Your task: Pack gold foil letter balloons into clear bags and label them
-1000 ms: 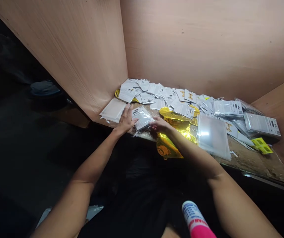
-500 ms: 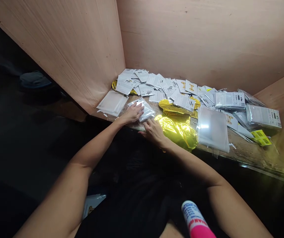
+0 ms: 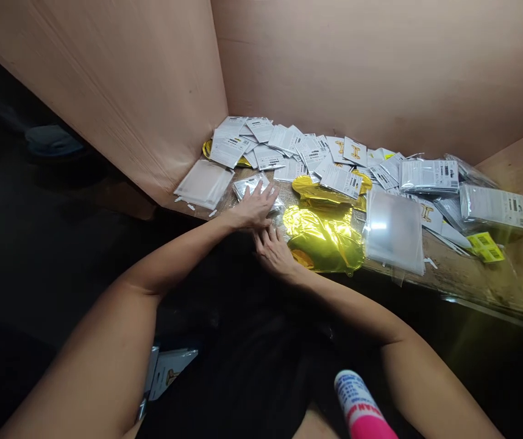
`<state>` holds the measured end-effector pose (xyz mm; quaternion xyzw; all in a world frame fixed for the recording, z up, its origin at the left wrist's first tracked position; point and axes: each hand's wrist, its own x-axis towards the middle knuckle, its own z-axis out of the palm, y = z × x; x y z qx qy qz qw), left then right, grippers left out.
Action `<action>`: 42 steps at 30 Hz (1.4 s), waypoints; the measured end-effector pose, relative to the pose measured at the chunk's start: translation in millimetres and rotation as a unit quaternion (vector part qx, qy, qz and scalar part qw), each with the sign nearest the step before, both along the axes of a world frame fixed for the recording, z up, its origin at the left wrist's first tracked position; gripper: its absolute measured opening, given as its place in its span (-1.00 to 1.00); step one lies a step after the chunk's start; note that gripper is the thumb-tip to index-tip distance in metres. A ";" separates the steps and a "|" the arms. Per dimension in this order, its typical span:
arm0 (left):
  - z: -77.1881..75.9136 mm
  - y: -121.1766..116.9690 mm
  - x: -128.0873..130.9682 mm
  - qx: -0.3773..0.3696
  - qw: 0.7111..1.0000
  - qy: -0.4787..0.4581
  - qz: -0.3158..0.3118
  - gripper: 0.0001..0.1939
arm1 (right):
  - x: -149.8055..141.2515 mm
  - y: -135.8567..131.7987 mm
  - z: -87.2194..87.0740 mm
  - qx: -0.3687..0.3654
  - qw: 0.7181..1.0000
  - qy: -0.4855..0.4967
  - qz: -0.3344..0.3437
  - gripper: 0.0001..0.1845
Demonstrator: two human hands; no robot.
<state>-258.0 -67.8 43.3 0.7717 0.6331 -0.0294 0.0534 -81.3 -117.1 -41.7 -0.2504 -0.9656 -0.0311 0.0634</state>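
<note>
1. Left hand (image 3: 252, 208) now lies over the right-hand part of the packet (image 3: 245, 185); half a second ago it covered the middle, and a second ago it was at the left edge.
2. Left fingers spread, laid flat, not wrapped around anything.
3. Right hand (image 3: 275, 251) no longer at the packet's right corner as a second ago; now just below left hand, by the shelf's front edge. Fingers slightly bent; can't tell if they grip anything.
4. Packet showed a printed barcode face a second ago; now shiny side up. Sits near the front edge, between the left stack of clear sleeves (image 3: 204, 184) and the gold foil (image 3: 328, 239).
5. Right forearm now lower, so more gold foil shows.
6. Surface: worn brown shelf (image 3: 447, 268), white scraps near the front. Loose cards (image 3: 284, 143) heaped along the back; right stack of clear sleeves (image 3: 394, 235), wrapped card bundles (image 3: 494, 206) and yellow label (image 3: 485, 247) on the right.
7. Room: pinkish wood panels (image 3: 357, 67) at left, back and right; dark floor to the left. Pink-and-white tube (image 3: 357, 399) low in view.
</note>
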 end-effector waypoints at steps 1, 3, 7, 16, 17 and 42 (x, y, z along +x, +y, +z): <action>0.4 1.8 2.6 0.002 1.000 0.005 0.006 0.08 | -1.7 -2.5 -0.1 -0.015 1.000 -0.003 -0.010 -0.21; 0.5 7.7 3.7 -0.008 1.000 0.006 0.025 0.10 | -5.9 -6.1 0.7 -0.040 0.999 -0.005 -0.031 -0.20; -1.8 21.1 -6.8 -0.028 0.999 -0.016 0.041 0.17 | -12.7 -11.0 1.2 -0.055 0.997 -0.006 -0.055 -0.23; -12.7 40.1 -30.8 0.024 0.999 -0.042 -0.003 -0.13 | -26.4 23.2 15.9 -0.050 0.998 -0.003 -0.048 -0.34; -13.1 43.6 -34.5 0.029 0.998 -0.061 -0.008 -0.15 | -28.3 29.2 19.7 -0.055 0.997 -0.008 -0.045 -0.33; -61.8 53.2 -71.2 0.120 0.978 -0.156 0.072 -0.16 | -24.6 91.8 45.8 -0.220 0.960 0.028 0.173 -0.77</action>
